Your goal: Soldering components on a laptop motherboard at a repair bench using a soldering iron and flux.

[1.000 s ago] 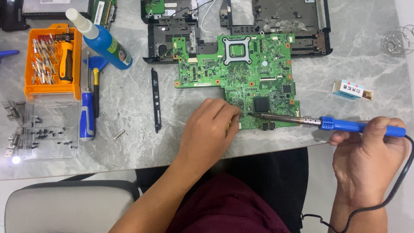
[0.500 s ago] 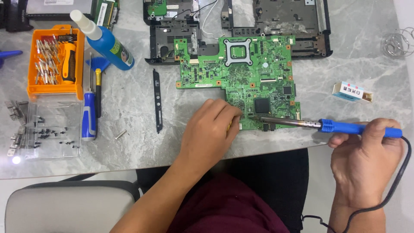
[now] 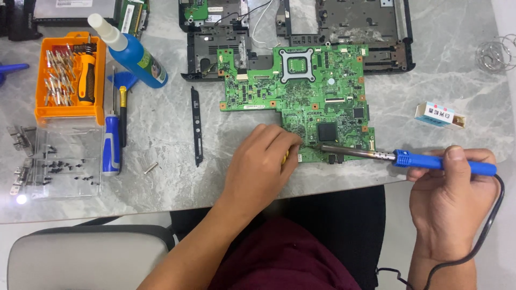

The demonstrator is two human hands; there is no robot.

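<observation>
A green circuit board (image 3: 301,86) lies flat on the grey marble table (image 3: 161,177). My left hand (image 3: 260,164) rests at the board's near edge, fingers curled on something small and yellow that is mostly hidden. My right hand (image 3: 449,190) grips the blue handle of a soldering iron (image 3: 398,157); its metal tip lies over the board's near right part, beside a black chip (image 3: 327,131). A black cord runs from the handle down past my wrist.
Black laptop case parts (image 3: 344,27) lie behind the board. To the left are a blue bottle (image 3: 134,53), an orange bit case (image 3: 70,78), a blue-handled screwdriver (image 3: 111,145), a black strip (image 3: 196,126) and a clear lid with small screws (image 3: 59,166). A small box (image 3: 439,115) lies at right.
The view has shifted slightly. Both hands and the soldering iron stay in nearly the same places on the board.
</observation>
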